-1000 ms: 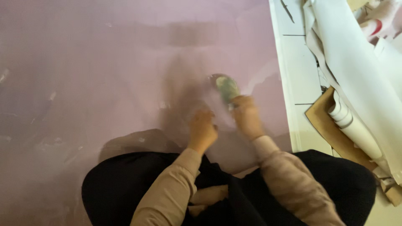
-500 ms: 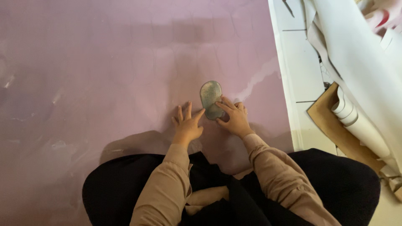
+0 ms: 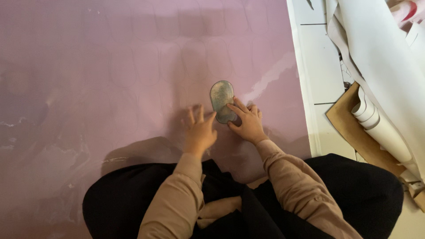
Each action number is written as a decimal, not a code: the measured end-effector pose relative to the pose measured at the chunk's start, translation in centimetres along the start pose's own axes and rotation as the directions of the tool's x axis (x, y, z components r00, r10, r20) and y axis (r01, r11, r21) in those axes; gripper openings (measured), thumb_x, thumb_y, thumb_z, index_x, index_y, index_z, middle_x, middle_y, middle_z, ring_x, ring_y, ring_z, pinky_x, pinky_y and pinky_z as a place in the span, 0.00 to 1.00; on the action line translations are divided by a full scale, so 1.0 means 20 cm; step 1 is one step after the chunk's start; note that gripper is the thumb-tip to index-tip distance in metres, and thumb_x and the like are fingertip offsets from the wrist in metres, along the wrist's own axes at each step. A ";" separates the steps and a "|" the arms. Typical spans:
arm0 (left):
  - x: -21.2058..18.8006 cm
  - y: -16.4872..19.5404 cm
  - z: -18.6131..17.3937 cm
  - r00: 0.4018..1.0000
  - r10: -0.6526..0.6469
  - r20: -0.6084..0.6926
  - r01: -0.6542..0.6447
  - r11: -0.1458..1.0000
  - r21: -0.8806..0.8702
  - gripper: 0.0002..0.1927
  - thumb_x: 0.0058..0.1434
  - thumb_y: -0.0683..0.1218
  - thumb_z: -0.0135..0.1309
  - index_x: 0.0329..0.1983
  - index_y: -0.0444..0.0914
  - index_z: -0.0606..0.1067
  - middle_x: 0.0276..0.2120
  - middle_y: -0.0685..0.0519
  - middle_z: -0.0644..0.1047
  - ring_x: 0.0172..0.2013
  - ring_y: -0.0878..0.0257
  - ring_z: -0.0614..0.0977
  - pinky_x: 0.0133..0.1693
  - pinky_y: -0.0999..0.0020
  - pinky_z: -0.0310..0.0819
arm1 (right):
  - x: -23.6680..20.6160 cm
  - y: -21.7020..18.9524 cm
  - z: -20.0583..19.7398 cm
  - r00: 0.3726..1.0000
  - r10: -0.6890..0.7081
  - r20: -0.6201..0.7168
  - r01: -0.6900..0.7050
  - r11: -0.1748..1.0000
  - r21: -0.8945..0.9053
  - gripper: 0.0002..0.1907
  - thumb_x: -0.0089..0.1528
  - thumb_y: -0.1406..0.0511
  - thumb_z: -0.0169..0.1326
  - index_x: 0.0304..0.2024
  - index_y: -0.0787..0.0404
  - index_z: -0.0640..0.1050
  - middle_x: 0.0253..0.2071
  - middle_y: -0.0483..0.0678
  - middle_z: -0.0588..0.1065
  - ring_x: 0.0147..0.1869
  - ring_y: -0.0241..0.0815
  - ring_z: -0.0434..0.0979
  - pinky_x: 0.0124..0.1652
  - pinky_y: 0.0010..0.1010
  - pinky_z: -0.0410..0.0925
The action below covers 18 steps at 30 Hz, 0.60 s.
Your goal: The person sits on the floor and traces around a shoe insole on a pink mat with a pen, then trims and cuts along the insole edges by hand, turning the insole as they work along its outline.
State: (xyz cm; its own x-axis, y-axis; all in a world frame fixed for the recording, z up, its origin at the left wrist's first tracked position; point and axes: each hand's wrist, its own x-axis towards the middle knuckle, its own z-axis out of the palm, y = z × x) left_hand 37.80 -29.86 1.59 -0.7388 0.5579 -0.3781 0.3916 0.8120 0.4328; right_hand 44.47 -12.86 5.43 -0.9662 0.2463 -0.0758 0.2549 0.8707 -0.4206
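A small grey oval template (image 3: 221, 99) lies flat on a large pink sheet (image 3: 110, 79) spread on the floor. My right hand (image 3: 246, 122) rests at the template's lower right, fingertips touching its edge. My left hand (image 3: 200, 130) lies spread on the pink sheet to the template's lower left, with one fingertip against its bottom edge. Faint traced outlines of the same oval shape cover the sheet above the hands. I sit with black-clad legs (image 3: 133, 199) and tan sleeves below.
White tiled floor (image 3: 316, 75) borders the sheet on the right. Folded white material (image 3: 380, 62), rolled white sheets (image 3: 376, 121) and a brown cardboard piece (image 3: 349, 119) lie at the far right.
The template and my right hand came down and left from farther up the sheet. My left hand opened flat beside it, and both hands now steady the template.
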 end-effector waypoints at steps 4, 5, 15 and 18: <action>0.00 0.13 0.11 0.927 0.260 -0.269 -0.271 0.963 -0.004 0.29 0.58 0.46 0.54 0.64 0.36 0.71 0.70 0.47 0.63 0.72 0.46 0.60 0.69 0.40 0.53 | 0.01 -0.01 0.00 1.000 0.025 0.009 -0.024 0.999 -0.021 0.37 0.51 0.52 0.66 0.64 0.35 0.72 0.75 0.33 0.59 0.58 0.52 0.64 0.61 0.45 0.54; 0.00 0.16 0.14 0.900 0.313 -0.303 -0.333 0.943 -0.016 0.28 0.58 0.45 0.54 0.62 0.32 0.72 0.69 0.46 0.66 0.71 0.48 0.63 0.68 0.42 0.56 | 0.01 -0.01 0.00 0.999 0.034 0.025 -0.034 0.999 -0.026 0.37 0.51 0.51 0.66 0.64 0.35 0.72 0.75 0.33 0.58 0.57 0.53 0.64 0.60 0.45 0.54; 0.03 0.32 0.36 0.949 0.238 -0.208 -0.169 0.939 0.301 0.27 0.66 0.46 0.45 0.66 0.27 0.68 0.74 0.35 0.55 0.71 0.36 0.57 0.67 0.47 0.53 | 0.07 -0.08 -0.12 0.975 0.021 -0.223 -0.003 0.997 0.079 0.10 0.70 0.64 0.49 0.40 0.54 0.81 0.50 0.45 0.76 0.58 0.51 0.70 0.58 0.46 0.55; 0.03 0.39 0.36 0.981 0.158 -0.111 -0.098 0.903 0.418 0.30 0.65 0.49 0.42 0.68 0.27 0.65 0.73 0.32 0.51 0.71 0.34 0.54 0.66 0.48 0.50 | 0.11 -0.18 -0.16 0.960 -0.274 -0.053 0.278 0.957 0.086 0.10 0.66 0.66 0.47 0.40 0.54 0.81 0.48 0.42 0.79 0.54 0.45 0.74 0.54 0.50 0.54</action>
State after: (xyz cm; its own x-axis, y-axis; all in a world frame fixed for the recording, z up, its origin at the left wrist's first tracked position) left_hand 44.35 -21.97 -1.20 -0.7237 0.6567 -0.2119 0.6556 0.7502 0.0858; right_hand 41.63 -14.14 9.66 -0.9957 0.0206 0.0905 -0.0276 0.8651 -0.5009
